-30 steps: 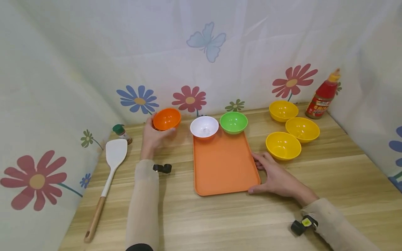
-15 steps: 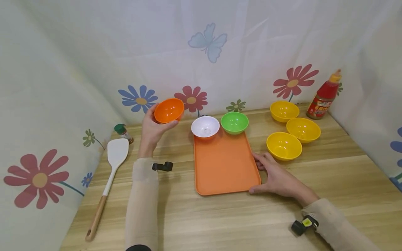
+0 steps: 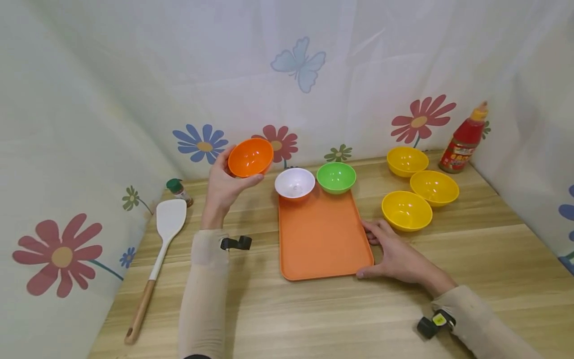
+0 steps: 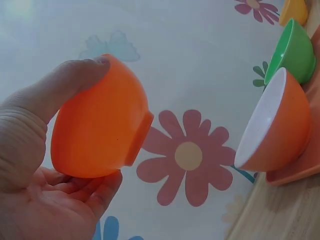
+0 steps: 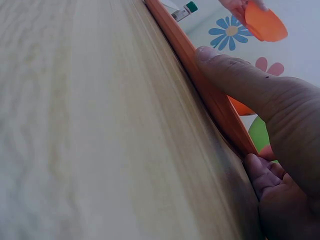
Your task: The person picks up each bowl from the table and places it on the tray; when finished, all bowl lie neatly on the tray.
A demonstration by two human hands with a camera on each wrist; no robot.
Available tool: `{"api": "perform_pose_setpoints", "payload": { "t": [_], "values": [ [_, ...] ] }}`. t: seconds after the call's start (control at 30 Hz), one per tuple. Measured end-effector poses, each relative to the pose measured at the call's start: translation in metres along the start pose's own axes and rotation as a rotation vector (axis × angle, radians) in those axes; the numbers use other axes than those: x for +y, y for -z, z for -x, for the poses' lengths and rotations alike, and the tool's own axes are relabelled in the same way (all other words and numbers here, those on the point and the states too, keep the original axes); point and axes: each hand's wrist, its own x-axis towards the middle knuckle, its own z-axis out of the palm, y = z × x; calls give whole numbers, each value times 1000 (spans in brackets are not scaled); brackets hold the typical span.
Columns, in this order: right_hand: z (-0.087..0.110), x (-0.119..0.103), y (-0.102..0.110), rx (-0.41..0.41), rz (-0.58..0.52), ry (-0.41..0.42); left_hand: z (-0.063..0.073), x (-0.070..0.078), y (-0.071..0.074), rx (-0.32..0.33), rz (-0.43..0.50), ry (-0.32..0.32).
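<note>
My left hand (image 3: 224, 188) holds an orange bowl (image 3: 250, 158) up above the table, left of the tray. In the left wrist view the thumb lies on the bowl's rim side and the fingers support it from below, the bowl tilted. An orange tray (image 3: 325, 239) lies flat on the table. On its far end sit a bowl (image 3: 294, 183), white inside and orange outside, and a green bowl (image 3: 336, 178), side by side. My right hand (image 3: 396, 257) grips the tray's near right corner, thumb along the near edge and fingers at the right edge.
Several things stand around: yellow bowls (image 3: 406, 211) at the right, a red sauce bottle (image 3: 462, 142) at the back right, and a small green-capped spice jar (image 3: 179, 192) at the left. A white spatula (image 3: 157, 259) with a wooden handle lies along the left side. A flowered curtain (image 3: 215, 80) borders the table.
The left hand has raised the orange bowl off the table and carried it a little to the right, tilting it. The right hand stays at the tray corner.
</note>
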Motion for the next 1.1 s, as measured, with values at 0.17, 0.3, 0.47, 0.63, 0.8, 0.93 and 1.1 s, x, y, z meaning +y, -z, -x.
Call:
{"api": "perform_pose_setpoints", "payload": {
  "t": [0.17, 0.3, 0.47, 0.63, 0.8, 0.93, 1.1],
  "values": [
    [0, 1, -1, -2, -2, 2, 4, 10, -4, -30, 1, -37],
    [-1, 2, -2, -1, -8, 1, 9, 17, -8, -53, -1, -50],
    [-1, 2, -2, 3, -7, 3, 12, 21, -14, -96, -5, -48],
    [-2, 2, -1, 3, -11, 6, 16, 19, -18, -134, -41, -31],
    [-1, 3, -1, 3, -5, 9, 22, 17, -22, -163, -60, -13],
    [-1, 3, -1, 5, -3, 10, 26, 17, -25, -188, -59, -18],
    [-1, 3, -2, 6, -3, 12, 33, 18, -27, -215, -87, -5]
  ]
}}
